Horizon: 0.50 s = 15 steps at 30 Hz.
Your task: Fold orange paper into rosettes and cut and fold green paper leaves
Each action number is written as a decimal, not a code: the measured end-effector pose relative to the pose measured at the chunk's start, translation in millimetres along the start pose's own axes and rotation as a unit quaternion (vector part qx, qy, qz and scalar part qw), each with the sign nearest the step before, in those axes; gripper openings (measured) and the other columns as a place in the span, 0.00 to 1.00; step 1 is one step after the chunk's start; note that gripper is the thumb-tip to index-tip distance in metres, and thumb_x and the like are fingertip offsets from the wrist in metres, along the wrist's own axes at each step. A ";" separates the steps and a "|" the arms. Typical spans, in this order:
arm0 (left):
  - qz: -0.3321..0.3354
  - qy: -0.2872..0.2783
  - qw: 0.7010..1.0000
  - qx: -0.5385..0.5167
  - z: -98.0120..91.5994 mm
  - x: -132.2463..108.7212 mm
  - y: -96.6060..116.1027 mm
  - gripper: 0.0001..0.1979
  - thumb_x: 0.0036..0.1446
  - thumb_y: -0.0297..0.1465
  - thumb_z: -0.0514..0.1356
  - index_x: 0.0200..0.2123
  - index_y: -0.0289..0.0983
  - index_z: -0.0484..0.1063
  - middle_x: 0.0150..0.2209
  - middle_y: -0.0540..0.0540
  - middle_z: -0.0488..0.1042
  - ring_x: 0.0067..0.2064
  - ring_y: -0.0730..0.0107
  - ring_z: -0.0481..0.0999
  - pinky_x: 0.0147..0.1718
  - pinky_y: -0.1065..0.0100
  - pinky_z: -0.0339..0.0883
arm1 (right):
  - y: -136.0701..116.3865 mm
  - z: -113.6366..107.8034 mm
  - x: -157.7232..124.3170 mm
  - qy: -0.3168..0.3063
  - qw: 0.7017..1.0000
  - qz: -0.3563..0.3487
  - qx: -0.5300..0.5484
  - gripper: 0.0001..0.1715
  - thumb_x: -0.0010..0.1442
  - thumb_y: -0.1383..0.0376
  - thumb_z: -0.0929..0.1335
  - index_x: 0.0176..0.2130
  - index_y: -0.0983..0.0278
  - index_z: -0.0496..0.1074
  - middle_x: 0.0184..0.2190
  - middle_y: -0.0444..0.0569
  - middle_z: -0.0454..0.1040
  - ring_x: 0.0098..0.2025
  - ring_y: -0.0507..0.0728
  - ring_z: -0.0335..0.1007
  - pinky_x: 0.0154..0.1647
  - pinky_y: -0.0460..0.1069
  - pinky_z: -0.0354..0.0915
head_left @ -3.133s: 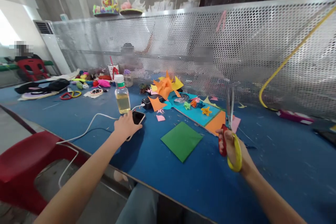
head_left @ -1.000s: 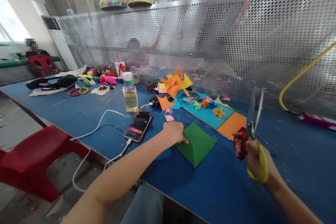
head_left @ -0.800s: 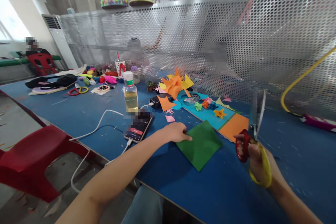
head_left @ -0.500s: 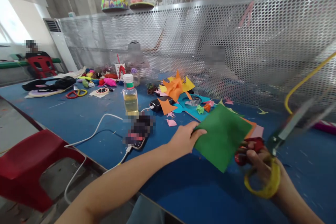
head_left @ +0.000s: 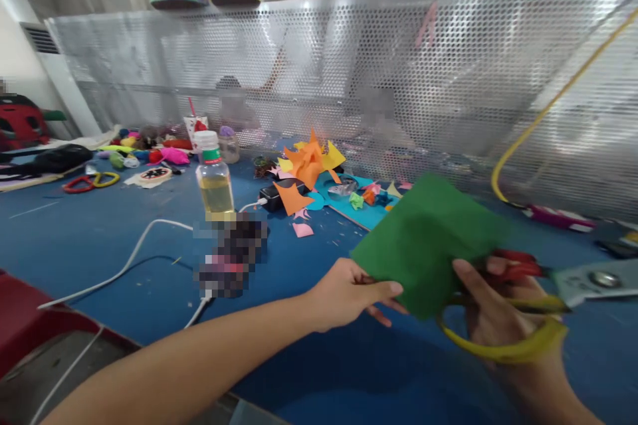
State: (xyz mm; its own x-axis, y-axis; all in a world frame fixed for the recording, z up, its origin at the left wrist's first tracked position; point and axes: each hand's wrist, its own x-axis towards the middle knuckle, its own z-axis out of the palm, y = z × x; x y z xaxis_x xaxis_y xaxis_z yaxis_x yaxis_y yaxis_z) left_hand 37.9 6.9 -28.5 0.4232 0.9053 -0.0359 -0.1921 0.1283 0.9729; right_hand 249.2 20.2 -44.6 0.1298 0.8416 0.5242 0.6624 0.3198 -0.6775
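Observation:
A green sheet of paper (head_left: 423, 239) is tilted above the table. My left hand (head_left: 351, 295) pinches its lower left edge, thumb on top and fingers beneath. My right hand (head_left: 508, 312) is closed round a pair of scissors (head_left: 523, 342) with one red and one yellow handle loop. The thumb of that hand also presses on the paper's right part. The scissor blades point right, away from the paper, and run out of view.
On the blue table (head_left: 164, 292) stand a bottle of yellow liquid (head_left: 215, 179) and orange paper cut-outs (head_left: 306, 163). A phone (head_left: 234, 255) lies with a white cable (head_left: 132, 252). Behind is a perforated metal screen (head_left: 319, 60). Another pair of scissors (head_left: 92, 180) lies left.
My right hand has turned the scissors from pointing up right to pointing right, and its thumb now touches the green paper. The view has swung to the right.

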 end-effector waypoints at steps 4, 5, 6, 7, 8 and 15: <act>0.008 0.054 0.998 0.038 -0.5 4.0 -0.7 0.18 0.43 0.43 0.65 0.20 0.30 0.72 0.21 0.44 0.76 0.21 0.74 0.73 0.24 0.70 0.70 | -30.4 -0.6 2.1 0.043 0.996 0.031 0.068 0.13 0.41 0.56 0.67 0.30 0.58 0.70 0.31 0.51 0.64 0.34 0.64 0.65 0.41 0.62 0.63; 0.017 0.062 0.997 0.040 -1.7 5.3 0.2 0.17 0.44 0.41 0.65 0.20 0.30 0.72 0.20 0.45 0.75 0.20 0.75 0.73 0.24 0.71 0.69 | -36.5 0.5 2.9 0.038 0.993 0.046 0.098 0.12 0.44 0.56 0.67 0.30 0.59 0.67 0.28 0.48 0.64 0.31 0.61 0.66 0.36 0.58 0.66; 0.026 0.070 0.996 0.045 -3.1 6.7 1.0 0.16 0.45 0.39 0.65 0.20 0.31 0.71 0.20 0.46 0.75 0.20 0.76 0.72 0.24 0.72 0.69 | -41.2 2.0 3.6 0.023 0.981 0.073 0.176 0.13 0.45 0.56 0.68 0.30 0.59 0.65 0.26 0.46 0.63 0.28 0.58 0.67 0.33 0.55 0.66; 0.037 0.081 0.995 0.049 -4.7 8.1 1.7 0.15 0.46 0.38 0.64 0.20 0.31 0.71 0.19 0.47 0.74 0.20 0.76 0.72 0.23 0.73 0.68 | -44.2 3.7 4.1 0.016 0.975 0.078 0.209 0.13 0.47 0.55 0.67 0.30 0.59 0.63 0.24 0.44 0.64 0.26 0.56 0.67 0.30 0.53 0.67; 0.049 0.093 0.993 0.052 -6.6 9.4 2.2 0.13 0.47 0.36 0.64 0.22 0.31 0.71 0.19 0.48 0.73 0.20 0.76 0.72 0.22 0.73 0.68 | -45.7 5.4 4.3 0.009 0.969 0.079 0.235 0.14 0.49 0.54 0.67 0.30 0.60 0.61 0.23 0.43 0.64 0.25 0.54 0.66 0.29 0.51 0.66; 0.128 0.171 0.974 0.079 -24.7 19.3 2.1 0.08 0.50 0.32 0.62 0.29 0.32 0.70 0.23 0.49 0.73 0.27 0.72 0.75 0.23 0.72 0.69 | -31.8 15.1 5.3 -0.093 0.953 0.040 0.286 0.25 0.57 0.45 0.57 0.25 0.62 0.63 0.13 0.40 0.61 0.15 0.50 0.58 0.17 0.46 0.57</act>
State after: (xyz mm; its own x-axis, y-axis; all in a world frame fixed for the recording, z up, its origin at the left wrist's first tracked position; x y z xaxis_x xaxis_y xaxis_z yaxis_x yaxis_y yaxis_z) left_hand 23.8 34.6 -32.8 0.0549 0.9849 0.1643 -0.1028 -0.1581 0.9821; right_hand 217.8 21.1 -28.1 -0.0046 0.9187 0.3950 0.1394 0.3918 -0.9094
